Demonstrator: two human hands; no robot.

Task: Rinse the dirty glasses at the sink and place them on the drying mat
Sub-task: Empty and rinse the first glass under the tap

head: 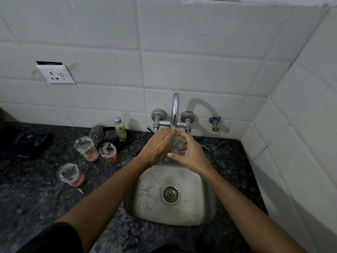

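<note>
clear glass under the tap: right hand grips it, left hand flat against it; best turn it slowly.

The scene is dim and evenly grey, with a cool cast and no strong highlight. Light seems to come from above and to the left: the curved chrome tap spout throws a soft arched shadow to its right on the white tiled wall. The dark speckled stone tabletop swallows detail and looks murky and grainy. A faint sheen lies on the round-cornered steel sink basin. Wide-angle distortion bends the tile joints outward, most at the left and right edges. The corners are soft, and the black sleeve at the bottom is blurred.
</note>
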